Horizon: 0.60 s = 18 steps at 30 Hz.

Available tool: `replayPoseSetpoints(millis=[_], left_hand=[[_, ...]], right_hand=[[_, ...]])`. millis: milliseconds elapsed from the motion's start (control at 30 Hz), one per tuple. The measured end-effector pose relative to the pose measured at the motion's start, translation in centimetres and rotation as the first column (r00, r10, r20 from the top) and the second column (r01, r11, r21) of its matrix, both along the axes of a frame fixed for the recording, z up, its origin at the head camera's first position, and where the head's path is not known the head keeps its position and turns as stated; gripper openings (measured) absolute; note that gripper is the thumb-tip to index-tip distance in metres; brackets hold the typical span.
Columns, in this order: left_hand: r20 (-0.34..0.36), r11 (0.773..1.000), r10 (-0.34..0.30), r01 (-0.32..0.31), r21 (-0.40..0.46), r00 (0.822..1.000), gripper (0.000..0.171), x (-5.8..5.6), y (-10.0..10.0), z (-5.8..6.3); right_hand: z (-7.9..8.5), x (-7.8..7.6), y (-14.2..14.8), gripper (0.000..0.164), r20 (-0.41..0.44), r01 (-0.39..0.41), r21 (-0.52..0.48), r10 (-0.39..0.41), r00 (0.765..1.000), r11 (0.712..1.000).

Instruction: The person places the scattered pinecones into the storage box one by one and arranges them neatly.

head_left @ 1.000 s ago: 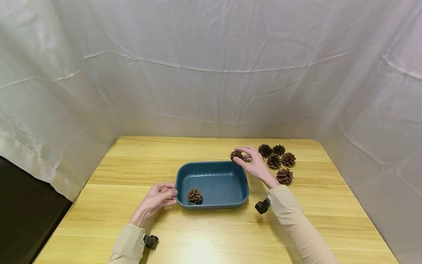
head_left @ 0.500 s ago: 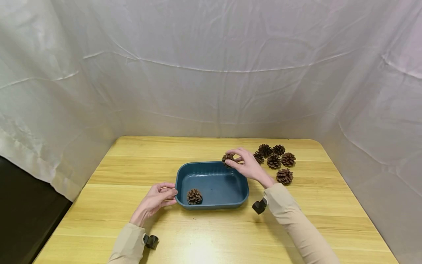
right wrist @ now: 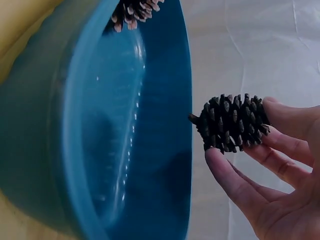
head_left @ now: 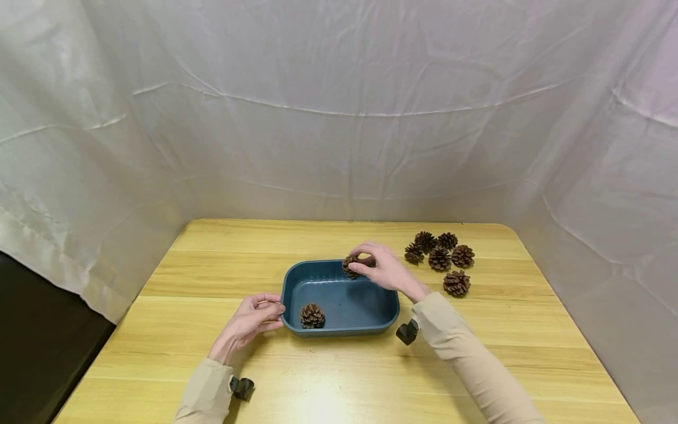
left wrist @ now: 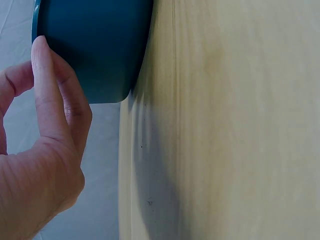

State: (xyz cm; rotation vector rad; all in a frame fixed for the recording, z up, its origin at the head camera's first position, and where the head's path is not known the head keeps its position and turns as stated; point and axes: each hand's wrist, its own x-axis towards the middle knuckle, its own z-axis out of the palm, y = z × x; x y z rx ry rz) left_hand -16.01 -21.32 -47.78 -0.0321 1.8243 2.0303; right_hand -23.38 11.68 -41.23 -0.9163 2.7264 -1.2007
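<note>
A brown pine cone [head_left: 349, 267] is pinched between the thumb and fingers of my right hand [head_left: 385, 268], over the far rim of a dark blue tub [head_left: 341, 332]. In the right wrist view, the held pine cone [right wrist: 231, 124] lies sideways, its stem pointing toward the tub. Another pine cone [head_left: 312, 316] lies inside the tub at the near left corner. My left hand [head_left: 251, 323] holds the tub's left end. The left wrist view has its fingers [left wrist: 48, 95] bent at the rim and outer wall.
To the right of the tub, several pine cones [head_left: 439, 258] lie grouped on the wooden table [head_left: 228, 259], one [head_left: 457, 283] a little nearer than the others. Pale cloth [head_left: 339, 159] hangs around the table's back and sides.
My right hand has moved left and slightly nearer, carrying the pine cone over the tub's far rim. A pine cone formerly behind that hand now shows. The left hand and tub stay put.
</note>
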Motion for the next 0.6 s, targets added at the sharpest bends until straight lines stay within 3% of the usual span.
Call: replayPoseSetpoints(millis=[400, 600], left_hand=[[-0.005, 1.0, -0.009, 0.009, 0.012, 1.0, 0.034, 0.0, 0.0, 0.1], [-0.001, 1.0, -0.01, 0.01, 0.011, 1.0, 0.033, 0.0, -0.1, 0.0]], right_hand=[[0.3, 0.4, -2.0, 0.034, 0.045, -0.007, 0.049, 0.004, 0.999, 0.999], [0.0, 0.3, -2.9, 0.035, 0.107, -0.019, 0.009, 0.018, 0.994, 1.0]])
